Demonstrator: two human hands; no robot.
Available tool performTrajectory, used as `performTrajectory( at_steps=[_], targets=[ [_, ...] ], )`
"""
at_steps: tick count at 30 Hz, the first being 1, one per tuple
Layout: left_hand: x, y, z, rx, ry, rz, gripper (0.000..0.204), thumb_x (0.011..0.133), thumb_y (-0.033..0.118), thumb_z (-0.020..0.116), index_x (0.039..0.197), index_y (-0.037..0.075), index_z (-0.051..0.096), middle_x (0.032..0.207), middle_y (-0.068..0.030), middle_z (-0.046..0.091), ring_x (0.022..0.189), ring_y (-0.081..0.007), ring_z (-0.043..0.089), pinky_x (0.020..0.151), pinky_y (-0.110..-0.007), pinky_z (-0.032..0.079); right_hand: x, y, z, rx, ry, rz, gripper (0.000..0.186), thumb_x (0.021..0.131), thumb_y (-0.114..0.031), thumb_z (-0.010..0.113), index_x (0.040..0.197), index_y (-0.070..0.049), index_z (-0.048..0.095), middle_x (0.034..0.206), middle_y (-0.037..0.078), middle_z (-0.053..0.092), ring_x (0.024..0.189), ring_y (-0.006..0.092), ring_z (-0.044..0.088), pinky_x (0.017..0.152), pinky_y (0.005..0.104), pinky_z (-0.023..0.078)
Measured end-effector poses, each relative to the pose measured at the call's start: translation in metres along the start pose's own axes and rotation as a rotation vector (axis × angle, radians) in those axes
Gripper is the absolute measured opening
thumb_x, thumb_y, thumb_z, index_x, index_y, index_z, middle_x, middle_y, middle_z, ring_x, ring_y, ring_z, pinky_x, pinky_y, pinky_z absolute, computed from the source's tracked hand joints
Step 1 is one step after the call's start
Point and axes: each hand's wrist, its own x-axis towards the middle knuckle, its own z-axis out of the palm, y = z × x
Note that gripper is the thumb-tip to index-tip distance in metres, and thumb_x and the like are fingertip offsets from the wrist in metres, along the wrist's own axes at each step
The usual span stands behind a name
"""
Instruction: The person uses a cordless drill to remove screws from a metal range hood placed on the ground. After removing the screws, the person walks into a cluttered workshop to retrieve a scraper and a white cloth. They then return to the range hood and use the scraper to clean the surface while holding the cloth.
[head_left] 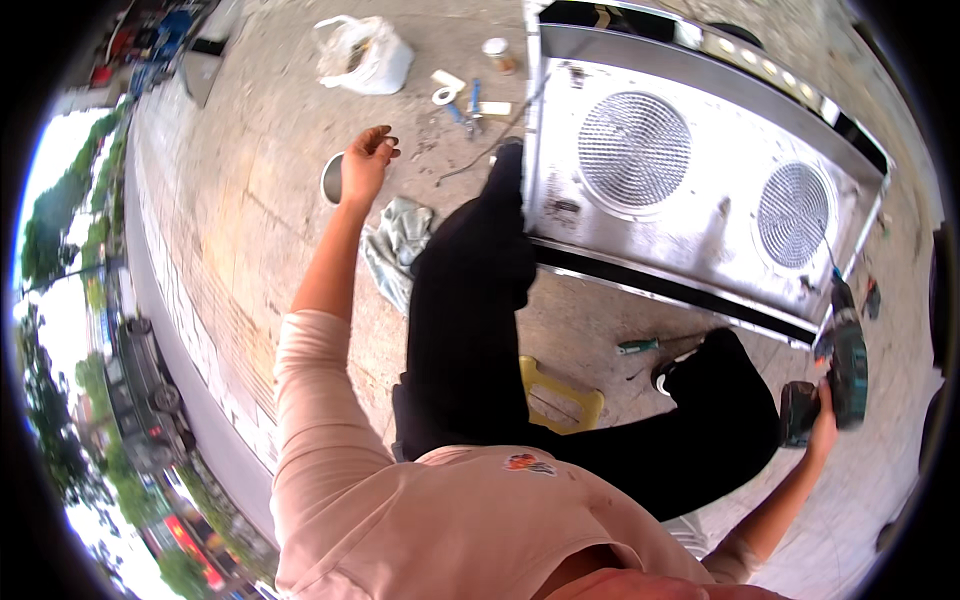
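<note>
My left hand (370,160) is raised above the concrete beside a round metal container (331,182), its fingers curled around something small and dark that I cannot make out. My right hand (823,418) grips a cordless drill (848,370), pointed up at the right-hand mesh filter (790,215) of a large stainless steel appliance (720,100). That panel lies face up with a second round filter (633,150) on its left side and dark smudges on the metal. A green-handled screwdriver (638,346) lies just below it, near my right foot.
A white bag (370,65), jar (498,55), tape roll (444,96) and blue-handled tools (465,115) sit at the upper middle. A grey rag (393,250) lies by my leg, a yellow stool (562,400) between my legs. A road (165,300) with a car (145,390) runs at left.
</note>
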Motion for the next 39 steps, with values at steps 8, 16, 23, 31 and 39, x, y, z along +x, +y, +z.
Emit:
performTrajectory(
  at_steps=[8,16,23,31,39],
  targets=[
    [-0.035,-0.246,-0.04,0.137,0.144,-0.345,0.03,0.084,0.016,0.063,0.112,0.006,0.067,0.099,-0.0103,0.072,0.086,-0.0184,0.07,0.08,-0.033,0.052,-0.057,-0.139,0.095,0.132,-0.175,-0.557,0.03,0.093,-0.013,0.056,0.12,-0.001,0.056,0.093,0.001,0.054,0.085,0.0123,0.049,0.081,0.0269,0.039],
    [0.006,-0.316,-0.016,0.373,0.048,-0.35,0.032,0.081,0.021,0.063,0.111,0.011,0.069,0.105,-0.0117,0.07,0.1,-0.0274,0.066,0.09,-0.036,0.05,-0.052,-0.169,0.155,0.301,-0.463,-0.379,0.034,0.091,-0.016,0.05,0.12,0.001,0.048,0.088,0.004,0.047,0.085,0.0151,0.044,0.083,0.03,0.036],
    [0.058,-0.348,0.036,0.365,0.054,-0.394,0.033,0.082,0.022,0.062,0.113,0.011,0.068,0.106,-0.0112,0.07,0.101,-0.0274,0.065,0.089,-0.036,0.05,-0.027,-0.167,0.168,0.453,-0.479,-0.238,0.043,0.093,-0.015,0.049,0.132,0.001,0.04,0.089,0.004,0.045,0.083,0.0149,0.041,0.084,0.0303,0.035],
    [0.084,-0.358,0.072,0.402,0.171,-0.265,0.028,0.083,0.017,0.061,0.109,0.011,0.069,0.102,-0.012,0.07,0.097,-0.0281,0.065,0.086,-0.036,0.051,-0.016,-0.171,0.176,0.517,-0.378,-0.148,0.042,0.091,-0.016,0.049,0.129,0.001,0.041,0.086,0.005,0.041,0.081,0.0154,0.039,0.081,0.0301,0.034],
    [0.098,-0.321,0.123,0.564,-0.011,-0.258,0.024,0.081,0.026,0.067,0.099,0.01,0.068,0.1,-0.0147,0.067,0.094,-0.0326,0.064,0.082,-0.041,0.051,-0.018,-0.178,0.181,0.576,-0.402,-0.123,0.043,0.091,-0.016,0.049,0.13,0.001,0.04,0.087,0.005,0.04,0.082,0.0159,0.039,0.081,0.0303,0.034]
  ],
)
